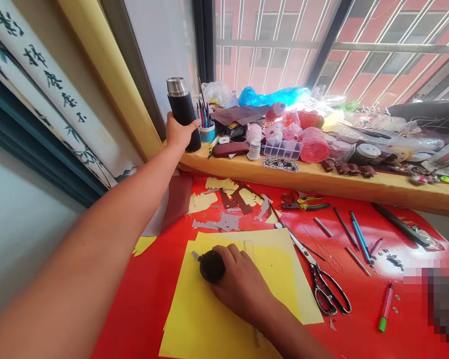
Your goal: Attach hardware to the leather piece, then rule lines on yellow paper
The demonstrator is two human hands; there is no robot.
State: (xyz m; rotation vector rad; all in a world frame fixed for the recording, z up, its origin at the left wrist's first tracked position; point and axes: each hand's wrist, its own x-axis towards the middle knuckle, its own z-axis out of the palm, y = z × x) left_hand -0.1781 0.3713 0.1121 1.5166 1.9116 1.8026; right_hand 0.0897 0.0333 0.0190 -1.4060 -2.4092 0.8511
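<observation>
My left hand [180, 130] is wrapped round a black thermos flask [182, 107] with a bare steel top. The flask stands upright at the left end of the window sill. Over the yellow sheets [205, 314] on the red table, my right hand [239, 274] grips a round black cap [212, 267] with a small grey tab sticking out on its left. Part of the cap is hidden by my fingers. A clear ruler [249, 249] lies on the sheets, partly under my right forearm. Large scissors [324, 286] lie just right of the sheets.
Close beside the flask stands a blue pot of pens [207, 132]. The sill's wooden edge [322, 177] bears bags, boxes and craft bits. Paper scraps [224, 222], pliers [305, 203], several pens and a pink marker [385, 309] lie about the table.
</observation>
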